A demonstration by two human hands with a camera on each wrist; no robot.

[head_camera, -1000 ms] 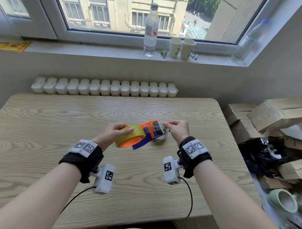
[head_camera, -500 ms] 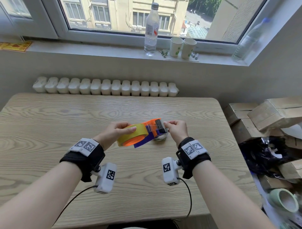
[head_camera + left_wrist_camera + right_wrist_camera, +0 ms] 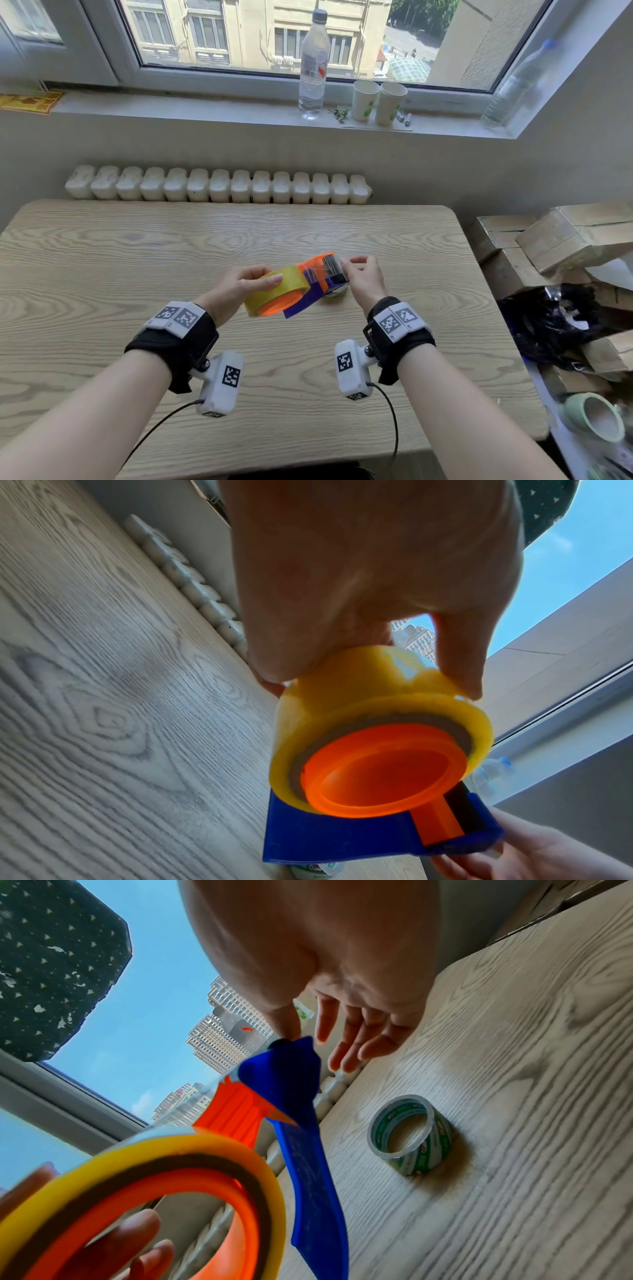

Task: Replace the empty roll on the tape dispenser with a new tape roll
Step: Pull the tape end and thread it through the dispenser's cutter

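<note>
My left hand [image 3: 255, 279] grips a full yellow tape roll [image 3: 277, 291] that sits on the orange hub [image 3: 380, 772] of a blue and orange tape dispenser [image 3: 308, 299], held above the table. A clear strip of tape runs from the roll across the orange plate to the front end. There my right hand [image 3: 347, 263] pinches the tape end between thumb and forefinger, its other fingers spread loosely. The empty roll [image 3: 411, 1137], a thin core with green print, lies flat on the table under the dispenser's front end, mostly hidden in the head view.
The wooden table [image 3: 137, 260] stands against a wall with a white radiator [image 3: 219, 186]. A water bottle [image 3: 313, 65] and two paper cups [image 3: 376, 101] stand on the windowsill. Cardboard boxes [image 3: 561, 236] and clutter are piled off the table's right edge.
Both hands and the dispenser stay in nearly the same place. My right hand's fingers have shifted slightly at the dispenser's front end.
</note>
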